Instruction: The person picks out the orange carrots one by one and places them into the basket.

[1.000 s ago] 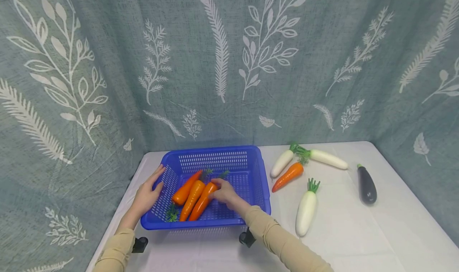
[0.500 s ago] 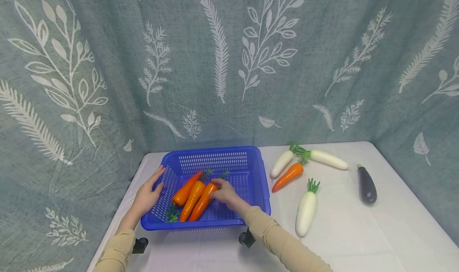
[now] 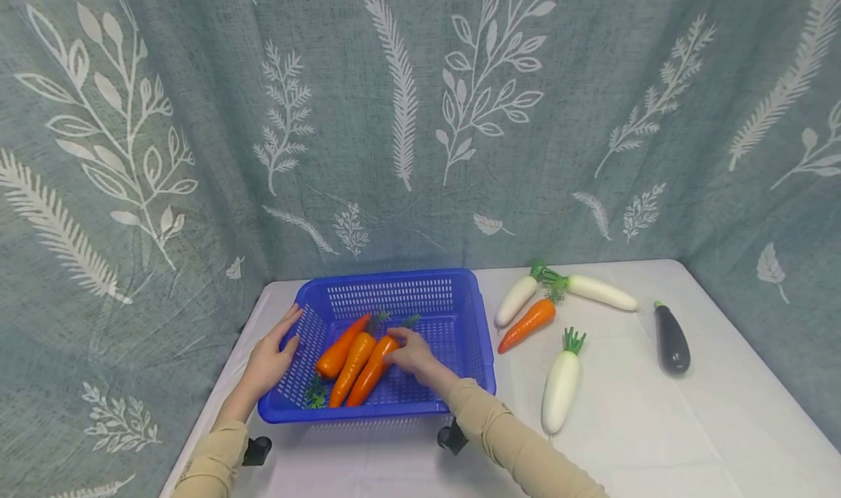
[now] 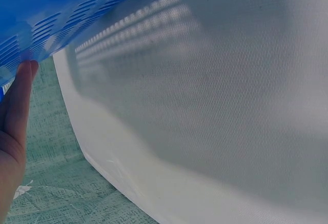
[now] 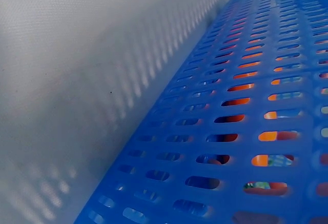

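Observation:
A blue plastic basket [image 3: 469, 370] holds several orange carrots [image 3: 355, 361] with green tops. My left hand [image 3: 268, 358] rests against the basket's left side, fingers straight. In the left wrist view its fingertip [image 4: 26, 69] touches the slotted outer wall [image 4: 43, 26]. My right hand [image 3: 410, 352] reaches inside and pinches the upper end of the rightmost carrot [image 3: 369, 375] between thumb and fingers. In the right wrist view the slotted basket wall [image 5: 205, 137] hides this hand, and orange shows through its slots.
Right of the basket lie a carrot [image 3: 528, 325] and several white radishes, one [image 3: 561, 392] nearer me, another [image 3: 601, 292] at the back. An eggplant [image 3: 673, 339] lies farther right on the white table [image 3: 657, 425]. A patterned curtain [image 3: 407, 213] hangs behind.

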The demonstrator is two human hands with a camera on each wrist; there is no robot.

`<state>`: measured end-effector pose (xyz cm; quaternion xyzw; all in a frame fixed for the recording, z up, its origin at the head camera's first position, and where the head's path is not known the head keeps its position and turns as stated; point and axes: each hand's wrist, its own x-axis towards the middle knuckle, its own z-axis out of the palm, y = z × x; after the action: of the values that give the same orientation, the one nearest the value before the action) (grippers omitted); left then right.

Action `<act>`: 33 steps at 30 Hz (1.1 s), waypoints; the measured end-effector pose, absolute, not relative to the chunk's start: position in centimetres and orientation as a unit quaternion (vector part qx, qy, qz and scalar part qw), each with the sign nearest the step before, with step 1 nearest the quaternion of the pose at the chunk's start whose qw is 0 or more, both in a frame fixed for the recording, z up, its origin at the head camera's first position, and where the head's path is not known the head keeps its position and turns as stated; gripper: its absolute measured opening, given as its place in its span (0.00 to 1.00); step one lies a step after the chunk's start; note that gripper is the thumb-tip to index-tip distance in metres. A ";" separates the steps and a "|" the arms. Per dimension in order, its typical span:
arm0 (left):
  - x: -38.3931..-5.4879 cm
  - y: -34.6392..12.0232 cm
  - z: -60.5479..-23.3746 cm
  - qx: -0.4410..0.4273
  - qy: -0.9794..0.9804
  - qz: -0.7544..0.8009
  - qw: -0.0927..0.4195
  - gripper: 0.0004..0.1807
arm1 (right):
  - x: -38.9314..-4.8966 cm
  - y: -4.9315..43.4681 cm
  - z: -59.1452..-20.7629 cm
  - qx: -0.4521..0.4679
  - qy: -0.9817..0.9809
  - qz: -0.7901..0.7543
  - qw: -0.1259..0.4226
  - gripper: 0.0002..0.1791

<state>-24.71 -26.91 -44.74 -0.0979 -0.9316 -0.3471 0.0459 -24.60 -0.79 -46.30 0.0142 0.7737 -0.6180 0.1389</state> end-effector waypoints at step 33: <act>-24.7 -26.8 -44.9 -0.103 -0.932 -0.343 0.061 0.26 | -24.0 -0.2 -45.6 0.055 0.739 -0.655 0.147 0.31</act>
<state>-24.71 -26.81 -44.88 -0.1027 -0.9318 -0.3426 0.0614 -24.01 -0.24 -45.58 0.0546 0.7389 -0.6554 0.1469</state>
